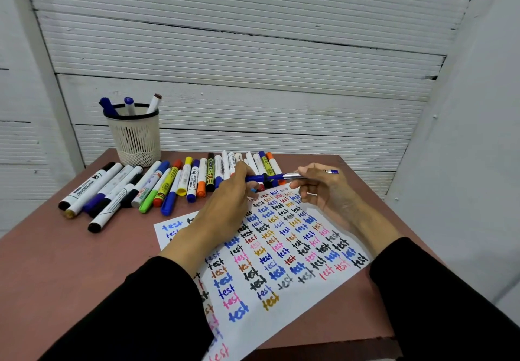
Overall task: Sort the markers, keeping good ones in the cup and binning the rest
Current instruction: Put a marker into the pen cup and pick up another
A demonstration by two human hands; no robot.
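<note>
Left hand: the left hand (230,191) grips the blue cap (263,178) of one marker, with the fingers curled round it.
Right hand: the right hand (320,184) pinches the silver marker (295,176) by its body, and the blue back end sticks out past the fingers.
Marker in the hands: it lies flat in the air, just above the top of the paper, and the cap meets the silver body between the two hands.
Cup: the white mesh cup (135,138) stands at the back left of the table, and three markers in the cup (129,106) poke out of its top.
Pile: a row of loose markers (168,183) lies on the table, from in front of the cup to behind the hands.
Paper: the white paper (281,262) lies under both arms and is full of the word "test" in many colours.
Table: the brown table (70,262) stands against a white wall.
Sleeves: both arms wear black sleeves (439,290).
</note>
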